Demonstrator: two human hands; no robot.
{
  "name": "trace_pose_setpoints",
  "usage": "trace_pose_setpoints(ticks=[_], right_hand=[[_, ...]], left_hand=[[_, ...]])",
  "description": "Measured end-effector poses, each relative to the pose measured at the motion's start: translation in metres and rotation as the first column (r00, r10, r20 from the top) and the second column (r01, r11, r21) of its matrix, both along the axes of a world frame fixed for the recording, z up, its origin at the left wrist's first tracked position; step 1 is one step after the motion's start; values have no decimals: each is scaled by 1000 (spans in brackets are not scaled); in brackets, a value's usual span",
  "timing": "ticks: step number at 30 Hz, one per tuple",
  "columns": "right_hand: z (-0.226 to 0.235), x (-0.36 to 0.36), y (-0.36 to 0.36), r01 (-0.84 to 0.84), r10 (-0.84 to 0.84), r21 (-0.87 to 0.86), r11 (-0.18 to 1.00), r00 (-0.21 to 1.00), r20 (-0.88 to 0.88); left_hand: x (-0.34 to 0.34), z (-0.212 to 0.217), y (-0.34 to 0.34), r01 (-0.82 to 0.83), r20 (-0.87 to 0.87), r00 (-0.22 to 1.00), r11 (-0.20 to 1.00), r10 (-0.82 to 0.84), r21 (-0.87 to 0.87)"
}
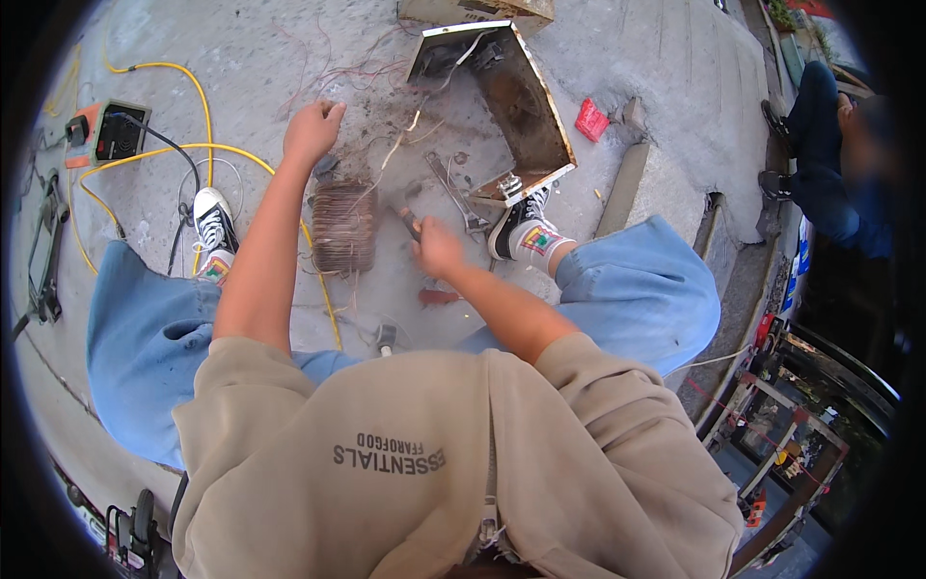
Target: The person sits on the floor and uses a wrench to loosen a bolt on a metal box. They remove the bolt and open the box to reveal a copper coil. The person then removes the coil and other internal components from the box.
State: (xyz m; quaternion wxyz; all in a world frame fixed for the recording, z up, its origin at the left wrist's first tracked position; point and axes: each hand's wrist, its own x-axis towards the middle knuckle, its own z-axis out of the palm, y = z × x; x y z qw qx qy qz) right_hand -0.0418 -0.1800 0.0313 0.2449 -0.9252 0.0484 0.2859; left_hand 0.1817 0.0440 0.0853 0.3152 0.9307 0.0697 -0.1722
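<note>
A brown, ridged block of thin layers (343, 227), like a transformer core, sits on the concrete between my feet. Beyond its upper left side, my left hand (313, 133) is raised with curled fingers, near thin reddish wires (371, 72). What its fingertips pinch, if anything, is too small to make out. To the right of the block, my right hand (439, 249) is closed round a short dark hand tool (409, 224), its kind unclear, pointing toward the block. A metal wrench (457, 196) lies beyond that hand. A pale wire (397, 143) runs from the block toward an open metal housing (531, 116).
The rusty housing stands beside my right shoe (521, 224). An orange-and-black box machine (108, 133) is at left, with a yellow cable (207, 106) looping across the ground. A red packet (591, 121) lies near a concrete step (627, 188). Another person (820, 145) is at far right.
</note>
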Motion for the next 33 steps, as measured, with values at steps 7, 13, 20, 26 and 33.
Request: trace_pose_setpoints(ticks=[7, 13, 20, 26, 33], right_hand=[[-78, 20, -48, 627, -644, 151, 764, 752, 141], [-3, 50, -84, 876, -925, 432, 213, 323, -199], [32, 68, -175, 849, -938, 406, 339, 336, 82], [84, 106, -233, 799, -801, 270, 537, 584, -135], [151, 140, -265, 704, -607, 119, 700, 674, -420]], left_hand=[[-76, -88, 70, -386, -212, 902, 923, 376, -3], [-114, -84, 55, -371, -340, 853, 918, 397, 140], [-119, -24, 18, -363, -275, 869, 907, 412, 213], [-121, -10, 10, -366, -309, 850, 901, 426, 234], [-113, -41, 29, -340, -389, 837, 922, 386, 184]])
